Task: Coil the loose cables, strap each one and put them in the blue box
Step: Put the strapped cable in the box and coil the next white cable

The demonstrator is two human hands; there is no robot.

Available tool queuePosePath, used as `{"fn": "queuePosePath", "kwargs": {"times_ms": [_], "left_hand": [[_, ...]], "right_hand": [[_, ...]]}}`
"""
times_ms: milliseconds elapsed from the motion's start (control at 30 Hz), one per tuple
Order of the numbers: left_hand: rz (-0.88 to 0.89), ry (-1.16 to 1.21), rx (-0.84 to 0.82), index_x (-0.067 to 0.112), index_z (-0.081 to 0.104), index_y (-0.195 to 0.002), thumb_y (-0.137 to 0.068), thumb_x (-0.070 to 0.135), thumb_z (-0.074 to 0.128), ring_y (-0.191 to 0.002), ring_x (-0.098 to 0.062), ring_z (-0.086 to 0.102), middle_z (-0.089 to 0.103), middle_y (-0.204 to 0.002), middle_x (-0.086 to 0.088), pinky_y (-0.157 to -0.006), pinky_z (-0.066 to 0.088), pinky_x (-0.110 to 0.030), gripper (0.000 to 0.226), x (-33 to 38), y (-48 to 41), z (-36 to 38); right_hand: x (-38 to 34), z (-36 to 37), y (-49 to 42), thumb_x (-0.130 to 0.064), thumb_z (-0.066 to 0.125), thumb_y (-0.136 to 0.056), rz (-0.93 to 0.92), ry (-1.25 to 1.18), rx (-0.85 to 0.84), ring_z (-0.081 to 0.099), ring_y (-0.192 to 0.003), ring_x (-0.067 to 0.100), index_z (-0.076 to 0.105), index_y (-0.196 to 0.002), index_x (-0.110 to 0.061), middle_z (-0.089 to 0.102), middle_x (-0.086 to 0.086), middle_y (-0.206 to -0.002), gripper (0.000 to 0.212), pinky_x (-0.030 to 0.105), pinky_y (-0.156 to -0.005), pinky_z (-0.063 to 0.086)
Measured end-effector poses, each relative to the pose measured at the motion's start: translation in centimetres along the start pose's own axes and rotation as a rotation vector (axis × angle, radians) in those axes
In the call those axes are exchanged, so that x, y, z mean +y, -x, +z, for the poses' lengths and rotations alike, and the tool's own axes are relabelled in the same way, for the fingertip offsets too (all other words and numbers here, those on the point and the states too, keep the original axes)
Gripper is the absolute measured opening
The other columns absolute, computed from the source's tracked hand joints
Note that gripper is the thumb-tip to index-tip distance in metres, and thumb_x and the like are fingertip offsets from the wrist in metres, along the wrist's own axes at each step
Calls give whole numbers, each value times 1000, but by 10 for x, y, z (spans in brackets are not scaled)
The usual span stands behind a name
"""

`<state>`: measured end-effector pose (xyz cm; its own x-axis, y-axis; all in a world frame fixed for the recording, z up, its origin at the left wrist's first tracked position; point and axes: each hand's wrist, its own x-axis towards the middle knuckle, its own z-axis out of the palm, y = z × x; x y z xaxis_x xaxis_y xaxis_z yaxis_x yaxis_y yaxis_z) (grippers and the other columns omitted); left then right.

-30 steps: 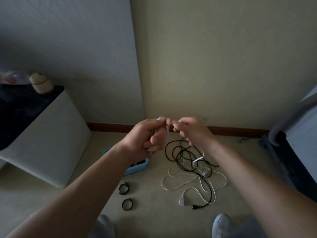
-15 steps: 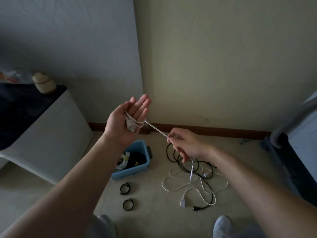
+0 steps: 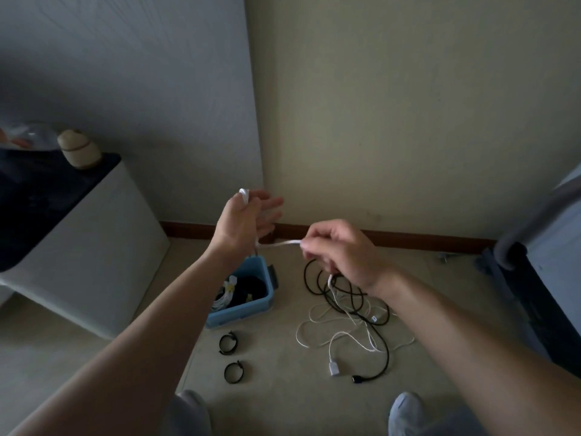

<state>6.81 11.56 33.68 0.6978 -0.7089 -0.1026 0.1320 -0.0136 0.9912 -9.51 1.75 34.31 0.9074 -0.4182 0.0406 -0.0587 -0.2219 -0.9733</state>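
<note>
My left hand is raised with its back to me and its fingers spread. A white cable is wound round it, with a loop showing over its top edge. The cable runs tight to my right hand, which pinches it. From there it drops to the loose white cable pile on the floor, tangled with a black cable. The blue box stands below my left hand, with coiled cables inside. Two black straps lie in front of it.
A white cabinet with a dark top stands at the left, with a round beige object on it. Dark furniture fills the right edge. A wall with a brown baseboard is close behind. My feet are at the bottom.
My hands have drawn apart. My left hand opened, rose and turned its back to me as more white cable wrapped round it. My right hand pulled the cable rightward.
</note>
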Motion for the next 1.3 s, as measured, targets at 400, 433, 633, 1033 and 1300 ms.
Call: {"fn": "queuePosePath", "kwargs": {"times_ms": [400, 433, 633, 1033, 1300], "left_hand": [[-197, -216, -526, 1, 63, -112, -107, 45, 20, -36, -19, 45, 71, -79, -24, -41, 31, -25, 61, -3, 26, 28], [-234, -190, -577, 3, 63, -110, -105, 51, 19, -35, -17, 42, 69, -72, -21, -42, 27, -27, 66, -3, 28, 30], [-286, 32, -752, 1, 62, -110, -101, 43, 34, -32, -12, 35, 51, -49, -8, -46, 43, -24, 52, 0, 33, 31], [-353, 450, -728, 16, 45, -89, -102, 26, 36, -43, -8, 53, 57, -62, 1, -48, 50, -23, 19, 4, 42, 29], [-327, 598, -404, 14, 57, -100, -99, 15, 41, -58, -13, 70, 77, -87, -5, -72, 56, -32, 16, 13, 32, 26]], "right_hand": [[-4, -16, -1, -17, 60, -97, -49, -252, 249, 29, -46, 9, 74, -79, -15, 36, -8, -48, 23, 25, -49, 20], [-3, -16, -3, -16, 60, -97, -44, -227, 286, 31, -46, 8, 73, -78, -14, 39, -11, -47, 23, 24, -48, 23], [5, -20, -9, -27, 60, -86, -38, -192, 337, 30, -44, 7, 69, -68, -14, 36, -12, -46, 23, 21, -45, 25], [23, -31, -14, -25, 57, -101, 263, 64, 74, 32, -45, 9, 65, -78, -15, 42, -2, -59, 26, 25, -45, 24], [27, -6, -13, -31, 49, -103, 342, 123, -48, 42, -48, 9, 68, -77, -19, 49, -1, -58, 34, 29, -54, 46]]}}
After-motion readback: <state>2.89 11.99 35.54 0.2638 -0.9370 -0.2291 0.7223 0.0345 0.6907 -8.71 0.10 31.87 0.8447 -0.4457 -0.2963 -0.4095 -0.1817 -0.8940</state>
